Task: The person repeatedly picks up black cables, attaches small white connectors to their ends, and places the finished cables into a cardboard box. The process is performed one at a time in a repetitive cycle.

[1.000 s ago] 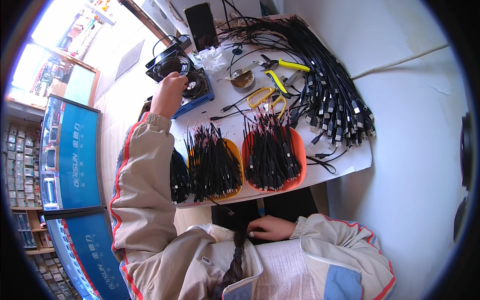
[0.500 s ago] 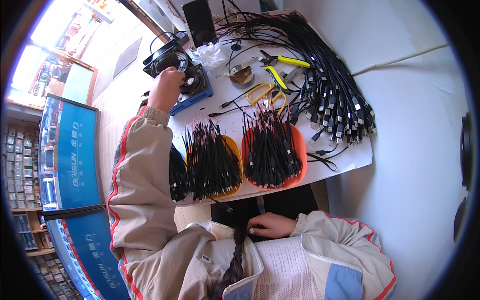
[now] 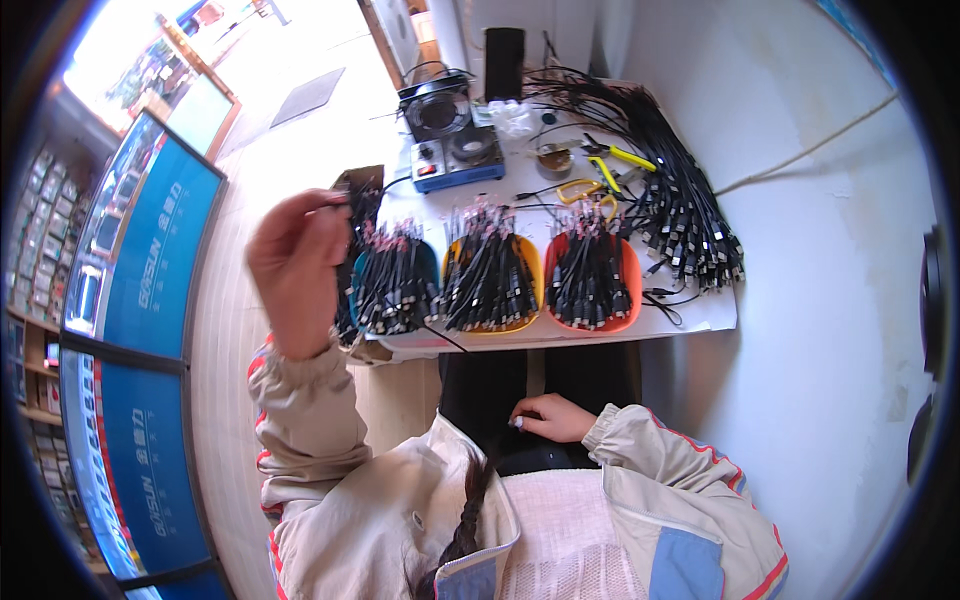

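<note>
My left hand (image 3: 297,268) is raised at the left, beside the table. Its thumb and fingers are pinched, with a small dark thing at the tips that I cannot make out. Below and right of it, a teal tub (image 3: 434,268) holds short black USB cables with pinkish stripped wire ends. A yellow tub (image 3: 535,275) and an orange-red tub (image 3: 632,285) hold similar upright bundles. My right hand (image 3: 556,417) lies on my dark-trousered thigh, fingers loosely extended, with nothing visible in it; a small white patch shows at one fingertip.
Behind the tubs stand a blue box with a round heater (image 3: 458,183) and a black fan (image 3: 437,112). A round tin (image 3: 553,163), yellow-handled pliers (image 3: 632,158) and yellow scissors (image 3: 577,190) lie farther right. A large fan of black cables (image 3: 690,235) covers the table's right side.
My left hand has left the heater and come back toward me, to the left of the tubs. The view has shifted, and the teal tub now shows. My right hand stays on my lap.
</note>
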The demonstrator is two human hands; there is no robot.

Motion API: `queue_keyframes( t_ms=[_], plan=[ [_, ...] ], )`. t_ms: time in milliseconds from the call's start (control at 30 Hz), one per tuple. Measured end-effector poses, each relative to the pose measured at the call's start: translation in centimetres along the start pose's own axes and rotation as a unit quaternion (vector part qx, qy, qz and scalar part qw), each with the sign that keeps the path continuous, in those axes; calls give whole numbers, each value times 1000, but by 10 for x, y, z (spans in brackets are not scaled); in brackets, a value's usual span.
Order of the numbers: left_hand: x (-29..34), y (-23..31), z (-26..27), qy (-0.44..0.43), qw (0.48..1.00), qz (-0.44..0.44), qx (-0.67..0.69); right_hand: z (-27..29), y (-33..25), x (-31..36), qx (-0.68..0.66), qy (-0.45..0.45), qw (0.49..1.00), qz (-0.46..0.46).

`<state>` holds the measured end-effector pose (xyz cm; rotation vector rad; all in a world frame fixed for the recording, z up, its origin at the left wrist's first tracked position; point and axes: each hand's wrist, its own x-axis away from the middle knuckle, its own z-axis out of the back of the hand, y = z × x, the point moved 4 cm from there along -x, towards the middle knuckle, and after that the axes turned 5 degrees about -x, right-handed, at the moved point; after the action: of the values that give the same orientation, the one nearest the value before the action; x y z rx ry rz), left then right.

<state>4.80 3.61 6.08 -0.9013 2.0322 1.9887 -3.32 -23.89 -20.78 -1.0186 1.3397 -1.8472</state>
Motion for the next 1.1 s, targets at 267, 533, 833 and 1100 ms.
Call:
queue_keyframes(
  t_ms=[267, 533, 833, 1100],
  plan=[
    [-31, 80, 152, 124, 975, -176, 50, -6, 6, -6, -13, -7, 998, -59],
    [-72, -25, 185, 191, 975, -113, -3, -5, 2, -7, -4, -26, 996, -88],
    [-99, -95, 219, 237, 969, -74, -3, 4, 2, -18, -41, -49, 990, -127],
    [-117, -15, 240, 189, 966, -174, -11, 4, 8, -29, -56, -77, 984, -148]
  ],
)
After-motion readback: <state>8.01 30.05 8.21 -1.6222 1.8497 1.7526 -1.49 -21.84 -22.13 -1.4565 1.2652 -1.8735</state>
